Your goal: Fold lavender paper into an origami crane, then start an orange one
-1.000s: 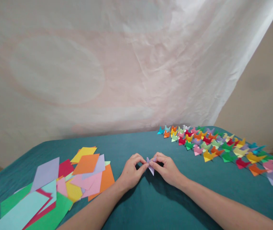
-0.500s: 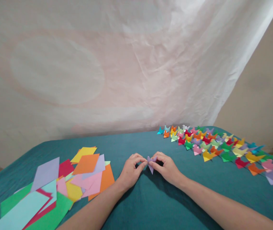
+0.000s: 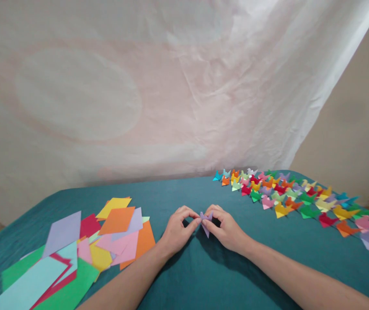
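A small lilac folded paper bird [image 3: 206,230] is held up between my two hands above the middle of the table. My left hand [image 3: 181,228] pinches its left edge between thumb and forefinger. My right hand [image 3: 225,228] grips it from the other side, thumb across the front and fingers behind. A pointed tip hangs down below my fingers, and short points stick up between them. My fingertips hide part of the paper.
Loose coloured paper sheets [image 3: 116,221] lie in an overlapping pile on the left of the green-covered table [image 3: 181,284]. Rows of folded paper birds [image 3: 281,209] stand on the right. A pale cloth [image 3: 158,99] hangs behind the table.
Both hands stay in almost the same place, still pinching the lilac paper bird. My right fingers have shifted slightly on it, and the camera view has moved a little.
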A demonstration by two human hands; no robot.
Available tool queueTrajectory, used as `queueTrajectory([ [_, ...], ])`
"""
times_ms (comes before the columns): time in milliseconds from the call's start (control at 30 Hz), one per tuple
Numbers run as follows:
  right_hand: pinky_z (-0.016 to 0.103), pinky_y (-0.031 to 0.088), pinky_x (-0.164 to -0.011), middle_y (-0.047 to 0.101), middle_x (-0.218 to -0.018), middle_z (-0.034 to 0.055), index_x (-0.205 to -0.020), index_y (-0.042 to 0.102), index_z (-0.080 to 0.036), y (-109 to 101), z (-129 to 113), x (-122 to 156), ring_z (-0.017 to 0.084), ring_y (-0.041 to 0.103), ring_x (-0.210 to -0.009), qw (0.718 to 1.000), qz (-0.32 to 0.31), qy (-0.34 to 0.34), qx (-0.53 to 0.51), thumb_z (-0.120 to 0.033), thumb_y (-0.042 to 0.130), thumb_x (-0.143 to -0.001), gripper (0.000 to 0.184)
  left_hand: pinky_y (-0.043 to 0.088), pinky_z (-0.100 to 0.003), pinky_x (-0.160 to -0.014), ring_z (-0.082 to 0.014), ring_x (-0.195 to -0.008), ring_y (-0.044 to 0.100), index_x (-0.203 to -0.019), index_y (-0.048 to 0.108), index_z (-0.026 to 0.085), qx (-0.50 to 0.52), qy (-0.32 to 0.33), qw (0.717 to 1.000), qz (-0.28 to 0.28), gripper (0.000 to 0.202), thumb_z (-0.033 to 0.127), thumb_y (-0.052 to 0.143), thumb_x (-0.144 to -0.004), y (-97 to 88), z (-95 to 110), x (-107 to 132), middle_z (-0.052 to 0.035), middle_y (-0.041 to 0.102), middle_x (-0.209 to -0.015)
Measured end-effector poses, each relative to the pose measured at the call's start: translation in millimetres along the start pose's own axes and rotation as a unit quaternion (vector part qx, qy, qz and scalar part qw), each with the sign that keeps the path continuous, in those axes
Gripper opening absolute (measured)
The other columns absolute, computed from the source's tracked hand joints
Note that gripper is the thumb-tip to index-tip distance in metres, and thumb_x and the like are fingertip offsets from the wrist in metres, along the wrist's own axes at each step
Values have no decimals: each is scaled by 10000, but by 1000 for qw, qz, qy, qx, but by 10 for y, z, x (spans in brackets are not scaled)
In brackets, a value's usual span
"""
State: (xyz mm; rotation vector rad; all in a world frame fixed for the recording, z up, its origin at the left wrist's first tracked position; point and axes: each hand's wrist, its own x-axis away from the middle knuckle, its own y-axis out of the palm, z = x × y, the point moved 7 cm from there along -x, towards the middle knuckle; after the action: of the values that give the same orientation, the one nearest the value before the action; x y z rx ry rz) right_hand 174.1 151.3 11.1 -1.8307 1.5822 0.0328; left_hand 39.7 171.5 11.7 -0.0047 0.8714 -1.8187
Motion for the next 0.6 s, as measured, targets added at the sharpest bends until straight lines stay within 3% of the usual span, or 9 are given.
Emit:
queueTrajectory([
  [600,277,405,-702,572,-722,13,-675,585,-182,31,65,-13,155,525,-736,1000,14,13,-5,-172,562,-805,132,420,-294,-781,-167,-831,549,-763,605,185,-15,28,998,58,77,211,566,-824,-92,69,-1,-22,582,-808],
])
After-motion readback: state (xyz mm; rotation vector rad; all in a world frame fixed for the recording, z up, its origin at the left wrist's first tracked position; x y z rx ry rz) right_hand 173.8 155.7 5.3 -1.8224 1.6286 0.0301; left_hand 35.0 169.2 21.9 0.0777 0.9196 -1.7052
